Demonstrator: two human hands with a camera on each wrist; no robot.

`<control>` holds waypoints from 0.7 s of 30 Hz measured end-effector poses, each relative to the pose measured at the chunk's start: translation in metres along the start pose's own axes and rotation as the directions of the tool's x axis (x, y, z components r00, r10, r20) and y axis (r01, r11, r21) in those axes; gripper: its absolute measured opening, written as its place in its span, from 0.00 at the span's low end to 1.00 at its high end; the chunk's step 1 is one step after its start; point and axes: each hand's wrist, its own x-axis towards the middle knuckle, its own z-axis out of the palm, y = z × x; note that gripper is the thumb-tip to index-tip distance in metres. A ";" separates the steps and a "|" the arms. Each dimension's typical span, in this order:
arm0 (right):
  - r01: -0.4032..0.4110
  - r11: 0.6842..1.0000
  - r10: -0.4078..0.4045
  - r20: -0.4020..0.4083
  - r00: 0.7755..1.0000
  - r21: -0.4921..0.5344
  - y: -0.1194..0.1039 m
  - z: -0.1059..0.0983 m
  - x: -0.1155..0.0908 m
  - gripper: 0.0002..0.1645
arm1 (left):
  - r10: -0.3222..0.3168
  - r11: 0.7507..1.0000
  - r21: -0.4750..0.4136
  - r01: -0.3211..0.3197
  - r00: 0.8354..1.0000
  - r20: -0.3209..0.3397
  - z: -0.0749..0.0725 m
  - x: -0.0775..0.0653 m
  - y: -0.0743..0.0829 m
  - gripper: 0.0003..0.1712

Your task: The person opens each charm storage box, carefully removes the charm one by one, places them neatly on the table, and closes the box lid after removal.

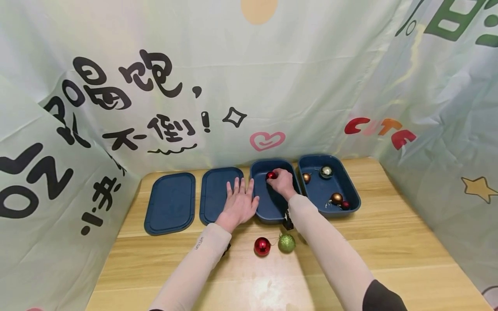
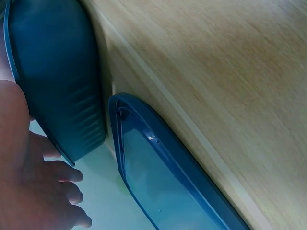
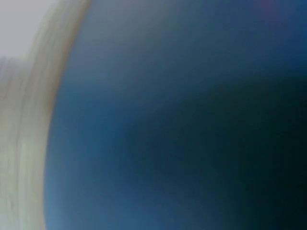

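Note:
My right hand (image 1: 283, 183) pinches a small red Christmas ball (image 1: 271, 175) inside the left blue box (image 1: 268, 217). The left hand (image 1: 239, 206) is spread with straight fingers by that box's left side, above a flat blue lid (image 1: 215, 190). In the left wrist view, the left hand (image 2: 33, 177) is close to the box's rim (image 2: 53, 141); whether it touches is unclear. On the table in front lie a shiny red ball (image 1: 262, 246) and a glittery green ball (image 1: 286, 243). The right wrist view is a blur of blue box wall (image 3: 110, 143).
A second blue box (image 1: 328, 188) stands at the right, holding a silver ball (image 1: 326, 172), two copper balls, one at its left (image 1: 307, 178), and a dark red ball (image 1: 345, 205). Another blue lid (image 1: 171, 203) lies far left. Printed curtains (image 1: 303, 95) hang behind the wooden table (image 1: 397, 233).

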 end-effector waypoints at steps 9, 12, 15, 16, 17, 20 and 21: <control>0.040 0.999 -0.040 0.016 0.999 0.001 -0.002 -0.008 -0.004 0.29 | 0.001 1.000 0.013 -0.001 1.000 -0.007 0.001 0.000 0.001 0.39; 0.078 0.997 -0.077 0.013 0.997 -0.017 -0.007 -0.015 -0.009 0.29 | 0.000 1.000 0.007 0.000 1.000 -0.004 0.000 -0.001 0.001 0.39; 0.107 0.994 -0.107 0.014 0.994 -0.008 -0.012 -0.023 -0.015 0.30 | 0.000 1.000 -0.001 0.000 1.000 -0.001 -0.001 -0.001 0.001 0.40; 0.116 0.993 -0.116 0.015 0.993 -0.002 -0.014 -0.025 -0.017 0.30 | 0.000 1.000 -0.002 0.000 1.000 0.002 -0.001 -0.001 0.001 0.40; 0.122 0.992 -0.122 0.015 0.992 0.004 -0.015 -0.027 -0.019 0.30 | 0.001 1.000 0.000 -0.001 1.000 0.002 -0.001 -0.002 0.001 0.40; 0.142 0.990 -0.142 0.010 0.990 0.014 -0.016 -0.033 -0.025 0.30 | 0.005 1.000 -0.002 -0.005 1.000 0.001 -0.002 -0.002 0.001 0.39; 0.149 0.989 -0.149 0.009 0.989 0.016 -0.015 -0.034 -0.027 0.30 | 0.005 1.000 -0.002 -0.005 1.000 0.001 -0.003 -0.002 0.001 0.39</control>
